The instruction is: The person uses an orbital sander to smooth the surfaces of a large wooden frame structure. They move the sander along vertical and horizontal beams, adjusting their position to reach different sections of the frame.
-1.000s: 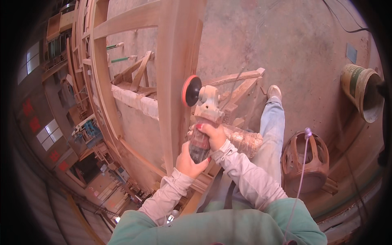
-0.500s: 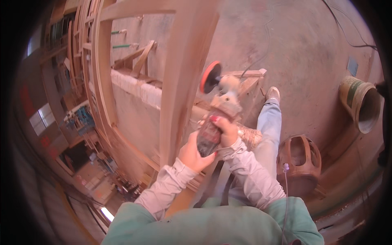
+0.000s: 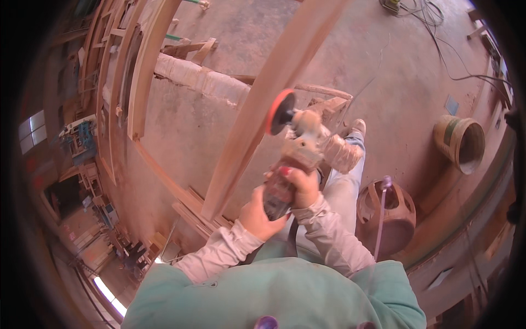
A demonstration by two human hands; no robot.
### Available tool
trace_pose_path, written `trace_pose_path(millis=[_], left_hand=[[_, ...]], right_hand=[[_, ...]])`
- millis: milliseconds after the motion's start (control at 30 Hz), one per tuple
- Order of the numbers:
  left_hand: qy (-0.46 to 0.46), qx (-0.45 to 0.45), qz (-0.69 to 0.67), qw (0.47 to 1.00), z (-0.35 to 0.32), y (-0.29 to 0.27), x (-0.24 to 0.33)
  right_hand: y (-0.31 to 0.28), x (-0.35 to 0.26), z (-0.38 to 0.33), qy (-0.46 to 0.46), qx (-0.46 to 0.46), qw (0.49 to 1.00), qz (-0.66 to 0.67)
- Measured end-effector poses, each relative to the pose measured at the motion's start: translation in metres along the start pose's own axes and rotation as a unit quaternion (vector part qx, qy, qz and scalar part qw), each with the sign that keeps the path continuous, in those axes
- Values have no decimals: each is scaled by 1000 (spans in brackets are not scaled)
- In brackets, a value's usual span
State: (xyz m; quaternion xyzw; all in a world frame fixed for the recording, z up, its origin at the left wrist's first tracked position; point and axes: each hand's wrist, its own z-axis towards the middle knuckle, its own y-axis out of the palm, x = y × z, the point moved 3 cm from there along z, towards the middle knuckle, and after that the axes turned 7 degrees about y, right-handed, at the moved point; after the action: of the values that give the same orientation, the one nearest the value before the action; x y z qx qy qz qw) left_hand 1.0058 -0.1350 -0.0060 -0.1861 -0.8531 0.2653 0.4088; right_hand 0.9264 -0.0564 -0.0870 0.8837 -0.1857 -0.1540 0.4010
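Note:
Both of my hands are wrapped round an angle sander (image 3: 280, 192) with a dark, dusty body and a pale gear head. My left hand (image 3: 258, 215) grips the rear of the body from the left. On the other side, my right hand (image 3: 304, 187) closes over it, thumb on top. The orange-rimmed sanding disc (image 3: 280, 112) stands on edge, facing left. Just beside it runs a long planed wooden beam (image 3: 274, 90), slanting across the view. Whether disc and wood touch, I cannot tell.
A wrapped support beam (image 3: 203, 82) lies beyond the wooden beam, with more wooden framing (image 3: 145, 82) at left. To the right are a barrel-shaped wooden stool (image 3: 392, 233) and a tipped bucket (image 3: 446, 140). Cables (image 3: 433, 33) trail over the floor at the far right.
The view has shifted, and the wooden beam now slants more. My hands keep the same grip on the angle sander, which stays near the middle of the picture.

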Motion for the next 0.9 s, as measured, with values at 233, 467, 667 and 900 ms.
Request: trace_pose_path(millis=[233, 467, 667, 900], left_hand=[[-35, 19, 25, 999, -109, -28, -69], [-143, 8, 11, 990, -177, -13, -114], [-162, 16, 25, 986, -221, 2, -139], [-90, -8, 73, 993, -237, 2, -205]], right_hand=[[14, 126, -38, 88, -9, 996, -24], [-13, 200, -69, 150, -10, 989, -16], [-33, 250, -90, 153, -35, 987, -19], [-61, 329, -80, 132, -35, 990, 27]])
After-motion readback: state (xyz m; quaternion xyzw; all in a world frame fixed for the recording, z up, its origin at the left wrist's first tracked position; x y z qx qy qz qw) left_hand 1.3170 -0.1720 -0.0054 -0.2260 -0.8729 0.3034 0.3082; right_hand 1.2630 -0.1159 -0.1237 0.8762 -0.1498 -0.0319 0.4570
